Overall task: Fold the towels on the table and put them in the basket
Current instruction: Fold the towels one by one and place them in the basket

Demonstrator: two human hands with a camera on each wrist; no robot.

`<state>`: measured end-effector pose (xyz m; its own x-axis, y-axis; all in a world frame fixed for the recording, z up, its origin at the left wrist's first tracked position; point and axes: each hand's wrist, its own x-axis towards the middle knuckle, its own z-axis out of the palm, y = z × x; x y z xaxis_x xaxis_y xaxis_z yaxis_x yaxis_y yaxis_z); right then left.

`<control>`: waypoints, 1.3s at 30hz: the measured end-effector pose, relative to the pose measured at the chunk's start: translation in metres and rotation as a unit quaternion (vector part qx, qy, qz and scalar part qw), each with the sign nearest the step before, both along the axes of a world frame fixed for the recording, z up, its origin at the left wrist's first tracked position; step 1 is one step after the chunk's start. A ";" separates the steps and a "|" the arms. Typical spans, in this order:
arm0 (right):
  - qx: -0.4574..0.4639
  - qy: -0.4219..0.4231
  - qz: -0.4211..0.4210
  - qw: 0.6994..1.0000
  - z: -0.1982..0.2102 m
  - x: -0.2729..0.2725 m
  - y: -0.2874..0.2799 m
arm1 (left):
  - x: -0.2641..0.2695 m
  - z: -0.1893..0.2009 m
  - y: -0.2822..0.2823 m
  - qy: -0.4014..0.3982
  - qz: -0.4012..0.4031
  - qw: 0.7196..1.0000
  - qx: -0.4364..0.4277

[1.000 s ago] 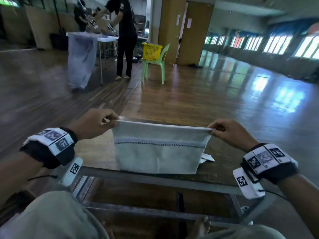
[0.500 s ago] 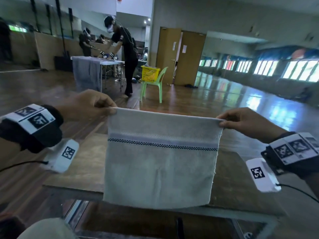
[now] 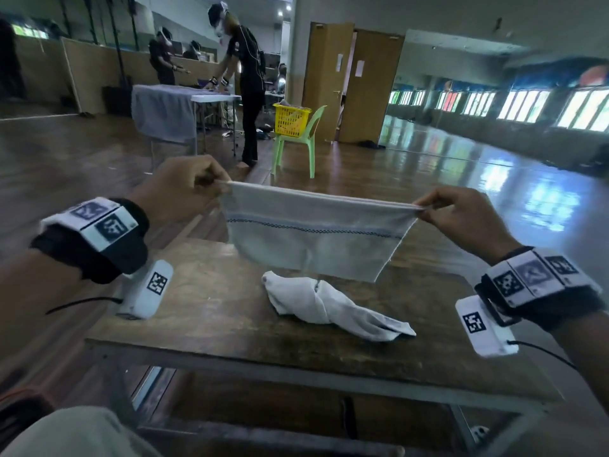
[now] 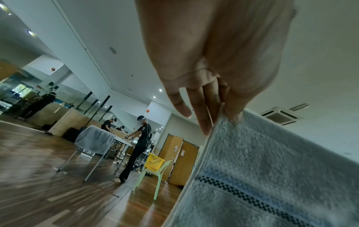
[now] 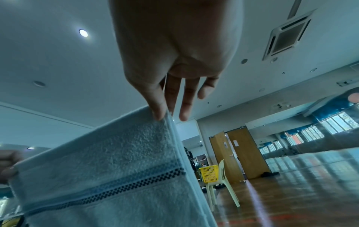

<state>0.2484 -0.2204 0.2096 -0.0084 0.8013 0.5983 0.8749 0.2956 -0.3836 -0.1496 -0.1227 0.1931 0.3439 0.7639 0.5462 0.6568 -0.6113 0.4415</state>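
Holding a pale grey terry towel with a dark checked stripe (image 3: 313, 235) stretched in the air above the worn brown wooden worktop (image 3: 211, 311); left hand (image 3: 184, 189) pinches the top corner at 10 o'clock, right hand (image 3: 461, 219) pinches the opposite top corner at 2 o'clock; top hem taut between them, sagging slightly in the middle; lower edge hangs free, close over the worktop surface, contact cannot be told.

Left wrist view: thumb and fingers (image 4: 202, 113) clamp the towel edge (image 4: 252, 169), little finger apart from the cloth; right wrist view: thumb and forefinger (image 5: 157, 104) nip the hem of the towel (image 5: 108, 161), other fingers straight and off it.

Second towel, white, twisted into a crumpled roll (image 3: 329, 305), lies on the worktop at 6 o'clock of the held one, running toward 4 o'clock; not folded.

Background at 12 o'clock: yellow plastic mesh basket (image 3: 291, 119) sits on a light green plastic chair (image 3: 296, 143), well apart from the worktop; another person in dark clothes (image 3: 247, 90) stands at a white folding table draped with grey cloth (image 3: 168, 110) at 11 o'clock.
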 end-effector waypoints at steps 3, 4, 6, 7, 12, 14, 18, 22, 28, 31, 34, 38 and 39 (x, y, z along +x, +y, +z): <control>-0.082 -0.021 0.013 0.996 -0.031 0.010 -0.008 | -0.008 -0.025 -0.015 0.031 -0.041 0.996 -0.078; -0.124 -0.030 0.023 0.992 -0.043 0.013 -0.013 | -0.010 -0.037 -0.021 0.056 -0.054 0.990 -0.115; -0.209 -0.060 0.054 0.975 -0.069 0.015 -0.022 | -0.013 -0.067 -0.031 0.115 -0.082 0.970 -0.197; -0.246 -0.074 0.068 0.964 -0.083 0.016 -0.026 | -0.014 -0.083 -0.036 0.142 -0.095 0.958 -0.231; -0.362 -0.064 0.081 0.926 -0.150 0.022 -0.026 | -0.007 -0.151 -0.045 0.217 -0.115 0.917 -0.313; -0.374 -0.036 0.081 0.923 -0.169 0.021 -0.022 | -0.004 -0.167 -0.043 0.226 -0.108 0.915 -0.316; -0.361 0.013 0.072 0.930 -0.197 0.024 -0.002 | -0.002 -0.191 -0.027 0.203 -0.074 0.923 -0.320; -0.328 0.027 0.046 0.943 -0.216 0.019 0.026 | 0.003 -0.209 -0.002 0.173 -0.038 0.935 -0.307; -0.278 0.088 0.001 0.957 -0.229 0.017 0.082 | 0.009 -0.226 0.046 0.159 -0.018 0.946 -0.281; -0.278 0.081 -0.003 0.957 -0.231 0.017 0.102 | 0.013 -0.235 0.064 0.155 -0.012 0.944 -0.290; -0.286 0.076 -0.009 0.955 -0.237 0.019 0.116 | 0.016 -0.243 0.075 0.160 -0.007 0.945 -0.285; -0.301 0.063 -0.009 0.952 -0.249 0.021 0.125 | 0.017 -0.256 0.079 0.160 -0.011 0.943 -0.293; -0.306 0.064 -0.007 0.950 -0.252 0.022 0.126 | 0.018 -0.259 0.079 0.164 -0.010 0.941 -0.295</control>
<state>0.2707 -0.0946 -0.0424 0.0467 0.9988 0.0165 0.8112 -0.0283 -0.5840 -0.1320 -0.0434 -0.0658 0.4375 0.8925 -0.1095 0.8077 -0.3365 0.4841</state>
